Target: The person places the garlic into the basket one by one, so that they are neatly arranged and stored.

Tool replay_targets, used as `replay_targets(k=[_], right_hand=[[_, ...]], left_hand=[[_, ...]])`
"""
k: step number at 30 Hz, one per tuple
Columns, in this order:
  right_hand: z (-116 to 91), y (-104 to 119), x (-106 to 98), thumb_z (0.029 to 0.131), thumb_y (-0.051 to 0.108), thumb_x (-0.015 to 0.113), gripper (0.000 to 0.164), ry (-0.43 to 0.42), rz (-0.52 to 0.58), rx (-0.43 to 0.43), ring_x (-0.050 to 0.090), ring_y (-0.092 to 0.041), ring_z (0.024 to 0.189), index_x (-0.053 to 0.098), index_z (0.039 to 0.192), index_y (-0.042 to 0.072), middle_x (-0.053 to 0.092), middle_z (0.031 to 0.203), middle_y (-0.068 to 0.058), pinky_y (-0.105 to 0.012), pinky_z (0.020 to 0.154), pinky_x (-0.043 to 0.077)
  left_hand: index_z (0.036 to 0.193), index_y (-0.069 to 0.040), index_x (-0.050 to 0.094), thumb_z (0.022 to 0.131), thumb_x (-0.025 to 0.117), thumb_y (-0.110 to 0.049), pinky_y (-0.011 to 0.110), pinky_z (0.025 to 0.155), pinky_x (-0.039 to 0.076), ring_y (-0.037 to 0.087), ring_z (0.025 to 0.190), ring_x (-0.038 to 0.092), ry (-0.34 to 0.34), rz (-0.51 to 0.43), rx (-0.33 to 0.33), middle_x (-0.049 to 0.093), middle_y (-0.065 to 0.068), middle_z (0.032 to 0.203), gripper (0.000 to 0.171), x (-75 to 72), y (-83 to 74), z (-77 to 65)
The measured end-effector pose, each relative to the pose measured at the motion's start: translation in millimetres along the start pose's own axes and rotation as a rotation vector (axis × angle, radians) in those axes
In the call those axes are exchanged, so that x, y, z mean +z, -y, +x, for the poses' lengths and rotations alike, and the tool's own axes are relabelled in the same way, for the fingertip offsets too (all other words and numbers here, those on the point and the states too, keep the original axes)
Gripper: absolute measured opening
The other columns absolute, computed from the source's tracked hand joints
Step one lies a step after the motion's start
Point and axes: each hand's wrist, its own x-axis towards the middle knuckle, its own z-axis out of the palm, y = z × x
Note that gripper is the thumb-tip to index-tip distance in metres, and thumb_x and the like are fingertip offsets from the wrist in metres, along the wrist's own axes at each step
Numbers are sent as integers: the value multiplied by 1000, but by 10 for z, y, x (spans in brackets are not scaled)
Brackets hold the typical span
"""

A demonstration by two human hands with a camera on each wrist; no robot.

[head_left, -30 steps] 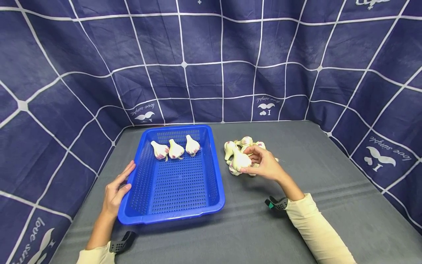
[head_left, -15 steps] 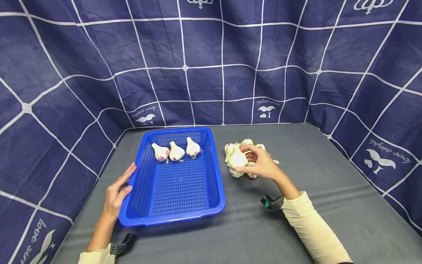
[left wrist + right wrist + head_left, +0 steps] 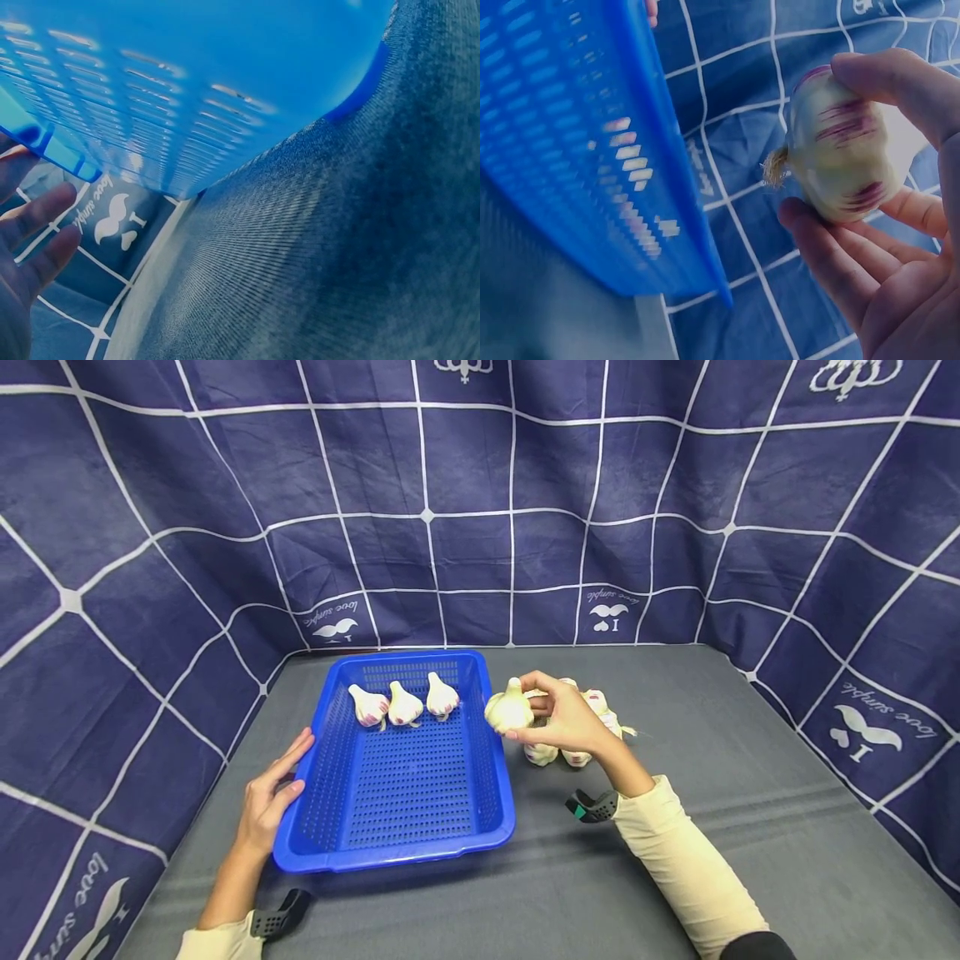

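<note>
A garlic bulb (image 3: pixel 509 707) is pinched between the thumb and fingers of my right hand (image 3: pixel 561 717), at the right rim of the blue basket (image 3: pixel 395 858). In the right wrist view the bulb (image 3: pixel 844 146) shows purple streaks and a tuft of dry roots. My left hand (image 3: pixel 264 800) rests with fairly straight fingers along the basket's left rim; in the left wrist view its fingers (image 3: pixel 49 255) are beside the perforated wall. Three garlic bulbs (image 3: pixel 406 705) lie in a row at the far end inside the basket.
A pile of several garlic bulbs (image 3: pixel 576 758) lies on the grey tabletop (image 3: pixel 720 735) right of the basket, partly hidden behind my right hand. A dark blue checked cloth (image 3: pixel 480 552) hangs behind the table and along both sides.
My right hand has carried the garlic bulb left from the pile to the basket's right rim. My left hand has stayed at the left rim.
</note>
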Motion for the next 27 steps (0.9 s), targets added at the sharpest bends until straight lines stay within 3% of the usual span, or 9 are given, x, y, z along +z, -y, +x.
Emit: replay_targets(k=[7,14,23,27], right_hand=[[214,105,132,68,0,86,56,-12,-56,-7,69,-28,93,57,116,-8,62,111,-21,-36,83,55],[414,210,268,70,12,87,57,-4,-172,-9,68,-25,97,60,117,-3,65,113,-15,-33,82,55],[654,324,456,70,8,87,55,18,-139,11,70,-28,99,59,116,-7,63,114,-18,-26,83,54],[750,355,522,71,12,87,55,53,-182,-11,69,-25,97,61,117,-5,65,114,-16,-29,81,55]], left_hand=[[131,10,57,80,49,6,16,89,40,13,133,49,8,-3,-10,51,26,140,52,1,-10,24],[132,9,57,81,49,6,16,91,39,11,133,48,15,3,-40,51,22,142,52,3,-35,31],[133,9,56,83,48,4,15,93,38,9,134,46,40,30,-83,50,18,145,51,-19,-15,-5],[133,9,56,83,48,4,15,92,38,9,134,46,36,34,-79,50,19,144,51,-29,-10,-9]])
